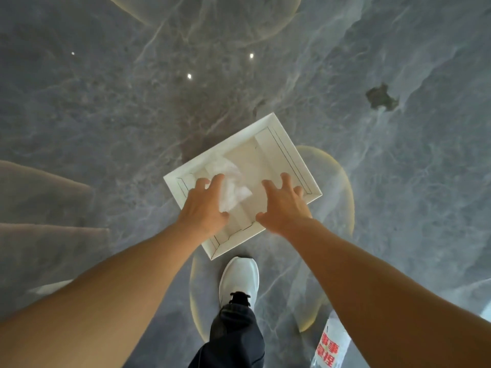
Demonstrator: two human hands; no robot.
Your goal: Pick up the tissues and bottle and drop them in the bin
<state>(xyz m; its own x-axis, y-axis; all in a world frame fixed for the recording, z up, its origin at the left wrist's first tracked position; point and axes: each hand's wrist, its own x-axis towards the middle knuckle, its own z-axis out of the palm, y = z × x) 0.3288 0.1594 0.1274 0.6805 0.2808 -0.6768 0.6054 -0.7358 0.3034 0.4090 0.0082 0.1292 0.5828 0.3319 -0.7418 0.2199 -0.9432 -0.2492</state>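
A white rectangular bin (289, 155) stands on the grey marble floor below me. Both of my hands hover over its opening. My left hand (204, 205) has its fingers spread, and a crumpled white tissue (233, 188) hangs right beside its index finger and thumb, over the inside of the bin. My right hand (281, 205) is spread wide over the bin's right half and holds nothing. A clear plastic bottle (332, 346) with a red-lettered label lies on the floor at the bottom right, partly hidden by my right forearm.
My white shoe (239, 277) and dark trouser leg stand just in front of the bin. Beige upholstered furniture (39, 197) borders the left side. A dark patch (381, 98) marks the floor at the far right.
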